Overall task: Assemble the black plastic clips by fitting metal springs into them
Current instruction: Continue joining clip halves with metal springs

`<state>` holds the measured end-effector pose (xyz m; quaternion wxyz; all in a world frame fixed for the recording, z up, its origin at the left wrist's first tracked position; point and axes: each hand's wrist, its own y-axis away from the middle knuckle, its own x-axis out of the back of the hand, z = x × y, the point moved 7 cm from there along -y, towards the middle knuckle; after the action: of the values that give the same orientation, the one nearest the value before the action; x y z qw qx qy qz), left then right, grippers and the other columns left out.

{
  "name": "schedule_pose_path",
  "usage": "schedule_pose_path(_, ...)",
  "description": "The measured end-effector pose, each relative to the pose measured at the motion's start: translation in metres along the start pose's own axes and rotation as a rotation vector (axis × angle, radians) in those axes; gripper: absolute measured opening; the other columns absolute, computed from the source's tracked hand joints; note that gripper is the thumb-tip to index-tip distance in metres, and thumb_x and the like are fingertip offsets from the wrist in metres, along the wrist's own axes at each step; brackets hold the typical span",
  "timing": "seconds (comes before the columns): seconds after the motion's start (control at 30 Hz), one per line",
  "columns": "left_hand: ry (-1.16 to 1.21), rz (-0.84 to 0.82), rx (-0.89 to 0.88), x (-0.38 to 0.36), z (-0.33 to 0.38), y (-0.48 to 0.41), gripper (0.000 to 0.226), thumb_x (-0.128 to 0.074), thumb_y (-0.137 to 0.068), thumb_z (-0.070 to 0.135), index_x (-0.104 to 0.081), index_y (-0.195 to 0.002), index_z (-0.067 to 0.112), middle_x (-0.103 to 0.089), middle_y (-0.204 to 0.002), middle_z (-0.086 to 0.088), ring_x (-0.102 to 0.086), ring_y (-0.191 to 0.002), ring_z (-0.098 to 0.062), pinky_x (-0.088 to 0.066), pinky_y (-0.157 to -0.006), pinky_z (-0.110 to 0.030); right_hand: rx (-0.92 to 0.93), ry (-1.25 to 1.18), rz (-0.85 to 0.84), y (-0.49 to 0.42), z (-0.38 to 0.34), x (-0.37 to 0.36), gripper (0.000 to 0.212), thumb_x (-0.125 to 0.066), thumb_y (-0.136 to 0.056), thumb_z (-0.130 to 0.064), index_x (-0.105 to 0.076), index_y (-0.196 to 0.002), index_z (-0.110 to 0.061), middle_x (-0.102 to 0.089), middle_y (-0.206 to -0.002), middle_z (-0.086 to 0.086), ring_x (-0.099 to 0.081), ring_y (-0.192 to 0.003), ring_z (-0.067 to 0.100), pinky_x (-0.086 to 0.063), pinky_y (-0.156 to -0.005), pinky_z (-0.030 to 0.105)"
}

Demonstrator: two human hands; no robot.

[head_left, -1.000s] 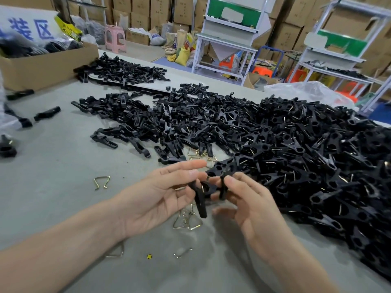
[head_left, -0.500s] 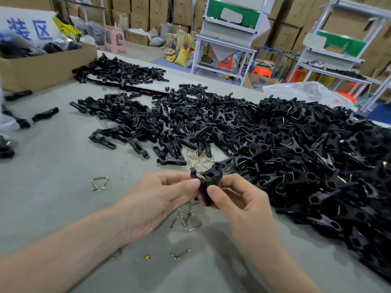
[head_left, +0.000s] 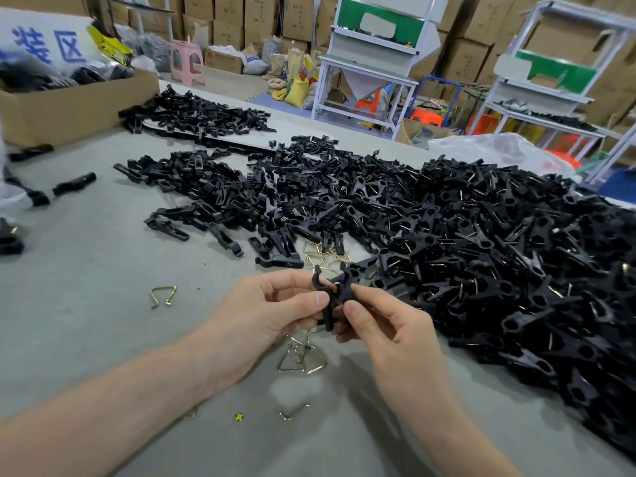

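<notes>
Pinching the black clip between left hand and right hand, halves crossed, probably to seat a spring. Both grips narrow, thumbs and fingertips closed on plastic. Held above the table, right over loose springs, beside the pile of clips, likely for quick reach.

A white sign rose behind the cardboard box at the far left of the worktop and carried large blue Chinese characters. Two of them read 装区; anything before them was cut off at the picture's left edge. Beside the sign, a yellow wrapper bore black print too blurred to read. Print on the stacked cartons at the back was illegible.
</notes>
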<state>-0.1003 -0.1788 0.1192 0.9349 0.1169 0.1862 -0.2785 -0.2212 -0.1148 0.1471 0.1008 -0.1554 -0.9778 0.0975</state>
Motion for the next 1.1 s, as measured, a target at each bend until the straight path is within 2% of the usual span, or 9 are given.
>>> schedule_pose_path(0.23,-0.007,-0.054,-0.04,-0.0009,0.0019,-0.0016,0.03,-0.077,-0.055,0.02,-0.078,-0.084,0.012,-0.072,-0.077,-0.006,-0.064,-0.062,-0.007,-0.05,-0.06,-0.014,0.064,-0.015,0.015,0.0027,-0.006,0.0013,0.028,-0.061,-0.087,0.0,-0.073,-0.095,-0.024,-0.071,-0.08,0.0,-0.065,-0.062,0.006,-0.049,-0.06,0.013)
schedule_pose_path(0.5,-0.033,-0.106,-0.045,-0.0015,-0.0003,-0.0021,0.026,-0.077,-0.059,0.022,-0.078,-0.084,0.016,-0.073,-0.077,-0.004,-0.065,-0.065,-0.006,-0.049,-0.059,-0.013,0.089,-0.016,-0.006,0.0014,-0.0071,0.0005,0.025,-0.061,-0.087,0.002,-0.073,-0.097,-0.017,-0.062,-0.068,-0.003,-0.058,-0.058,0.003,-0.046,-0.059,0.013)
schedule_pose_path(0.73,-0.066,-0.113,-0.062,-0.0005,0.0003,-0.005,0.032,-0.086,-0.057,0.024,-0.078,-0.087,0.018,-0.073,-0.078,-0.003,-0.064,-0.066,-0.006,-0.049,-0.06,-0.013,0.04,-0.1,-0.015,-0.0004,-0.0035,0.0005,0.026,-0.058,-0.088,0.001,-0.072,-0.102,-0.016,-0.065,-0.064,0.003,-0.056,-0.056,0.009,-0.048,-0.057,0.017)
schedule_pose_path(0.87,-0.088,-0.122,-0.07,-0.0004,0.0005,-0.0052,0.029,-0.079,-0.061,0.029,-0.078,-0.089,0.019,-0.074,-0.079,-0.002,-0.064,-0.067,-0.005,-0.048,-0.061,-0.013,0.007,-0.172,-0.011,-0.0006,0.0002,0.0017,0.027,-0.058,-0.088,0.0,-0.073,-0.099,-0.019,-0.064,-0.065,0.005,-0.055,-0.058,0.014,-0.049,-0.058,0.022)
schedule_pose_path(1.0,-0.111,-0.128,-0.075,0.001,-0.0012,-0.0054,0.021,-0.075,-0.069,0.021,-0.078,-0.09,0.019,-0.074,-0.079,-0.002,-0.064,-0.069,-0.006,-0.049,-0.062,-0.014,0.036,-0.112,-0.032,0.0019,-0.0034,-0.0016,0.028,-0.059,-0.088,0.002,-0.072,-0.103,-0.018,-0.065,-0.065,0.002,-0.056,-0.056,0.009,-0.048,-0.057,0.017)
schedule_pose_path(1.1,-0.092,-0.153,-0.075,-0.0012,-0.0007,-0.0049,0.023,-0.078,-0.066,0.024,-0.078,-0.089,0.017,-0.073,-0.078,-0.002,-0.066,-0.069,-0.006,-0.049,-0.063,-0.014,0.04,-0.082,-0.03,0.0014,-0.0036,-0.002,0.027,-0.061,-0.086,0.002,-0.07,-0.103,-0.018,-0.066,-0.065,0.0,-0.057,-0.055,0.007,-0.048,-0.057,0.016)
